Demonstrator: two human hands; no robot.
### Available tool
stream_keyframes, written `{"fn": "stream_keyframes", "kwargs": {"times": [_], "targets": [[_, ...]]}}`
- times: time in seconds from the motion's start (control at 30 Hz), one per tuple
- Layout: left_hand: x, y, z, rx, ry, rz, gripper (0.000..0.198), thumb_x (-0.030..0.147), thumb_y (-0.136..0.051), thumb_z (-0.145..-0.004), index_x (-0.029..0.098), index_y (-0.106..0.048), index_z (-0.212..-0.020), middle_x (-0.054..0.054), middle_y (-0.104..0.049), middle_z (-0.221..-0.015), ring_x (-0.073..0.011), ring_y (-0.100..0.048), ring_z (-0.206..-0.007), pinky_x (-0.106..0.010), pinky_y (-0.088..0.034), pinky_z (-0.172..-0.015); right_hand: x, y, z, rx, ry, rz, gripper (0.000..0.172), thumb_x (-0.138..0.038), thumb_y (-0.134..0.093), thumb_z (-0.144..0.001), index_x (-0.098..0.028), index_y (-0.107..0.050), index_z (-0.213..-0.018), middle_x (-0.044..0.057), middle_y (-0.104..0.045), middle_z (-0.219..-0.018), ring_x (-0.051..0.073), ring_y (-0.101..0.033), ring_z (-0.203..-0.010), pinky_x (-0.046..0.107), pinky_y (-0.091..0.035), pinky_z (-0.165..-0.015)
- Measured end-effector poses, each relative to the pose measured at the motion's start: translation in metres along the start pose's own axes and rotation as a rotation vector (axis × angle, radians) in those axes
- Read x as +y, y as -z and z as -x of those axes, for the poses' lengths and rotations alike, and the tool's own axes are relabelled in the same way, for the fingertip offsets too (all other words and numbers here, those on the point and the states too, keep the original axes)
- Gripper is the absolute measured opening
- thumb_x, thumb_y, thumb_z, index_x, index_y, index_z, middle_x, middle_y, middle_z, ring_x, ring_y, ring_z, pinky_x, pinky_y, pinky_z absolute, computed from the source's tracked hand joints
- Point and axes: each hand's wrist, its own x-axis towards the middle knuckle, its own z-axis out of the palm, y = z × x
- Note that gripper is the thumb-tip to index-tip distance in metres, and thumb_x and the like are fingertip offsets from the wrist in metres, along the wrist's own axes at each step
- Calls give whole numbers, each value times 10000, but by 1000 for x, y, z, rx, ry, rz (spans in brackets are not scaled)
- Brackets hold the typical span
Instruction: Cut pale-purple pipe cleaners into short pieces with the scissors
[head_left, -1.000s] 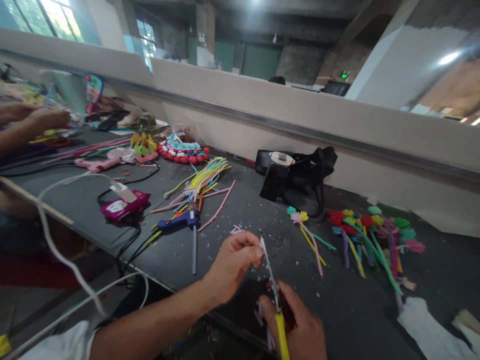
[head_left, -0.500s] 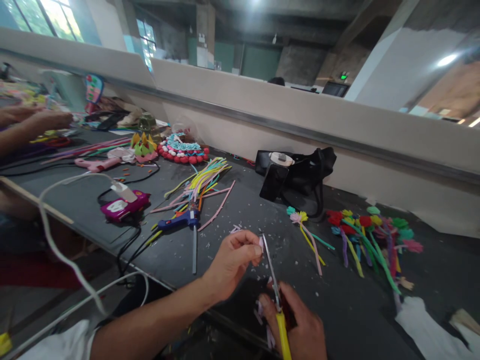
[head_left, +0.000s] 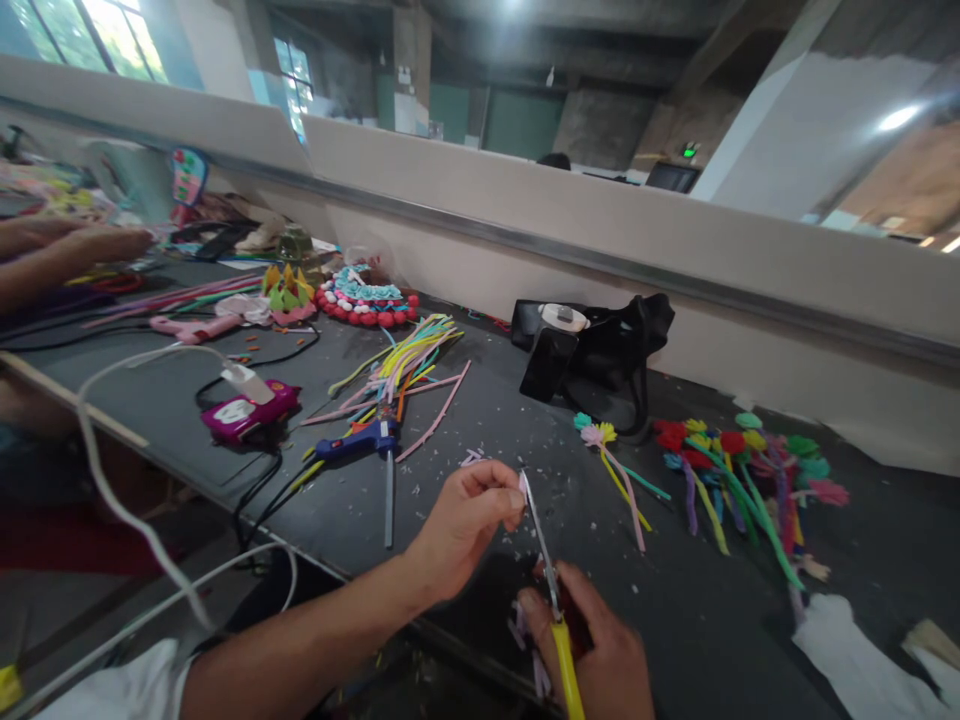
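My left hand (head_left: 480, 515) pinches a small pale-purple piece (head_left: 523, 484), perhaps cut pipe cleaner, between thumb and fingertips. Yellow-handled scissors (head_left: 544, 550) are gripped in my right hand (head_left: 600, 640), their blades pointing up and away from me with the tips at the pinched piece. The blades look nearly closed. Several more pale-purple pieces (head_left: 540, 675) lie below, beside my right hand, and a few (head_left: 473, 457) rest on the table just beyond my left hand. Tiny clippings are scattered on the dark table (head_left: 480, 420) around both hands.
A blue glue gun (head_left: 360, 440) stands left of my hands, before a bundle of coloured pipe cleaners (head_left: 412, 355). Pipe-cleaner flowers (head_left: 750, 460) lie at right. A black bag (head_left: 615, 340) with a phone (head_left: 550, 365) sits behind. At far left are another person's hands (head_left: 75, 245) and a purple power strip (head_left: 251, 410).
My hands and the scissors stay almost in place; the scissor blades have shifted very slightly against the piece. At far left the other person's hands have moved a little.
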Motion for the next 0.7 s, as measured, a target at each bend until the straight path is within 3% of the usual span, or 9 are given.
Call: {"fn": "stream_keyframes", "kwargs": {"times": [0.37,0.7], "targets": [[1,2,-1,-2,6,-16,110,201,-708,-637,149,-611,-620,26,-521,-514,-96,-431,-534,-247,-317,-583,-14,4,-5,-78,-66,-38,461,-641,-511,-828,-217,-681,-892,3,-697,-684,125,-637,-552,174,-481,-557],[-2,1,-3,6,-5,-47,91,177,-679,-648,150,-603,-606,30,-503,-505,-88,-400,-518,-241,-303,-561,-11,6,-4,-110,-129,-53,453,-632,-528,-822,-213,-697,-855,5,-694,-665,111,-597,-493,158,-431,-454]]}}
